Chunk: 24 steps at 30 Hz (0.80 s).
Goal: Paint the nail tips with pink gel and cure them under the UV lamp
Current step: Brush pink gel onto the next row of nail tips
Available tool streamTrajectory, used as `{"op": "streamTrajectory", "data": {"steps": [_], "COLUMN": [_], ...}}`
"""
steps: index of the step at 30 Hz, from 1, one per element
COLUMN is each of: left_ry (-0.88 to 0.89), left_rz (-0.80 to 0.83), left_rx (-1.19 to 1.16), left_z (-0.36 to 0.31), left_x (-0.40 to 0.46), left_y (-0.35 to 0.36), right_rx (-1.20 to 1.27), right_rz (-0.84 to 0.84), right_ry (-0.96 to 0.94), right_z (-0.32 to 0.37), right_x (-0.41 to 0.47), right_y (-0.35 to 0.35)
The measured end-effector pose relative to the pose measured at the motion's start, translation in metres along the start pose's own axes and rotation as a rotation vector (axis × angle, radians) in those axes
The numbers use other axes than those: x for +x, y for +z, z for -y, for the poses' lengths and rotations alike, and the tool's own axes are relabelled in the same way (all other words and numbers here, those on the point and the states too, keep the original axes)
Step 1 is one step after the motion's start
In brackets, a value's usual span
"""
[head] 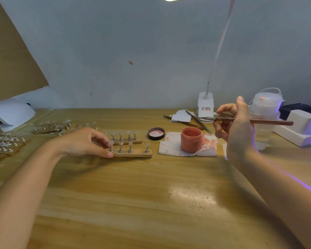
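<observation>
A wooden tabletop [151, 194] lies before me. On it, a stained tissue [171, 148] bears the open pink gel jar [191, 140]. Left of the jar lie its lid [156, 133] and wooden strips of nail tips [131, 152]. Far left sits the white UV lamp [11, 113]; behind the jar, a clamp lamp base [206, 106].
</observation>
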<state>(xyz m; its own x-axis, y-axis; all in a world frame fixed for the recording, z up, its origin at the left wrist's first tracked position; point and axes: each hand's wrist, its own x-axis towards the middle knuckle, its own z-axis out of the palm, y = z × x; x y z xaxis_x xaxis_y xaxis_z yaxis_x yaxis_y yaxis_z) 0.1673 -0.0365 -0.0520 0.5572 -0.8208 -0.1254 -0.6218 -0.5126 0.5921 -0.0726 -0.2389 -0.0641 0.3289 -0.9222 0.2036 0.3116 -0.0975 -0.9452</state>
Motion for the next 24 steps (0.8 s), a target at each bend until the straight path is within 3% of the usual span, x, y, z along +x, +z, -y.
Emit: {"op": "streamTrajectory", "data": {"steps": [10,18,24], "left_ry": [0.269,0.442,0.445], "left_rz": [0.258,0.006,-0.049], "left_rx": [-0.163,-0.215,-0.201], "left_z": [-0.069,-0.096,-0.098], "left_x": [-0.006,-0.007,-0.001], "left_y": [0.055,0.110,0.121], "right_rx": [-0.027,-0.142,-0.266], "right_rz": [-0.032,0.141,0.238], "right_ry": [-0.042,-0.117,-0.181], "right_z": [0.004,0.019,0.025], "right_x": [0.008,0.014,0.020], "right_y": [-0.006,-0.014,-0.016]}}
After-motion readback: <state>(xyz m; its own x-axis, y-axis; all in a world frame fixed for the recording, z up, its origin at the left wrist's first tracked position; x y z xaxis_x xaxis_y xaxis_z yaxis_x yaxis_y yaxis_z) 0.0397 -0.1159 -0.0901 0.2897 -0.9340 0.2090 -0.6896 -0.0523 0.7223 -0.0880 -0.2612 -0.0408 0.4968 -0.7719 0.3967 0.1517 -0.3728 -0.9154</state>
